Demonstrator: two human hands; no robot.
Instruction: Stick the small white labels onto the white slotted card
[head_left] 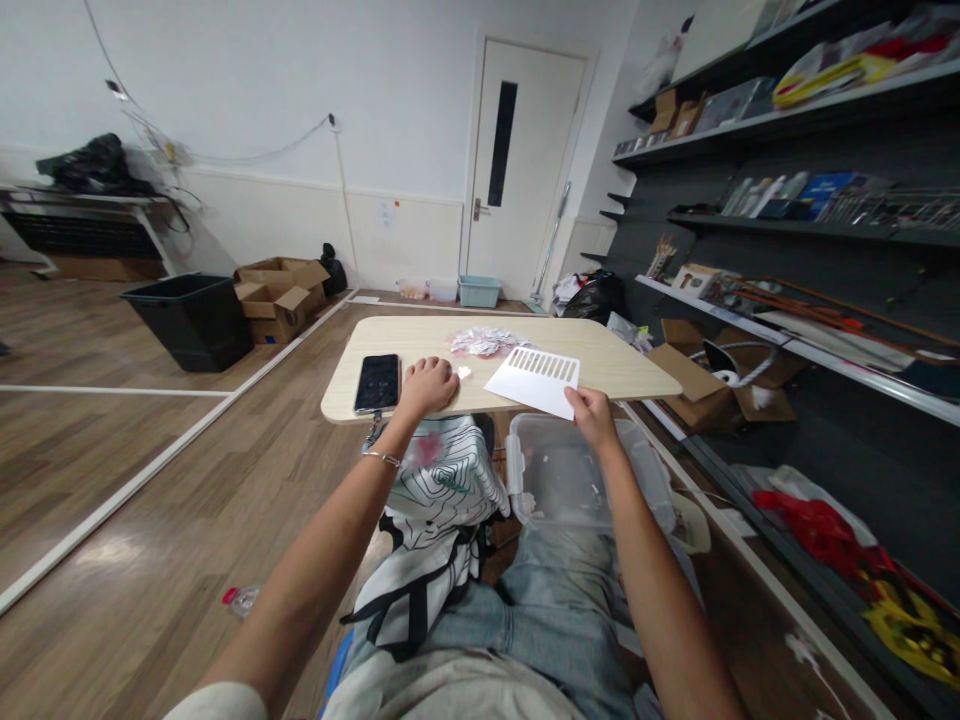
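My right hand [592,412] pinches the near corner of a white sheet [534,378] printed with a row of dark bars, which lies across the front edge of the light wooden table [637,372]. Resting on the table, my left hand [429,385] is curled into a loose fist beside a small white scrap [463,372]. A black phone [377,382] lies flat just left of that hand. Further back sits a pile of small white and pink paper pieces [484,342].
A clear plastic bin [577,472] stands on the floor under the table's right side. A black-and-white patterned bag [442,500] sits by my knees. Cardboard boxes [279,290] and a black crate [191,318] are at left. Dark shelves [810,230] line the right wall.
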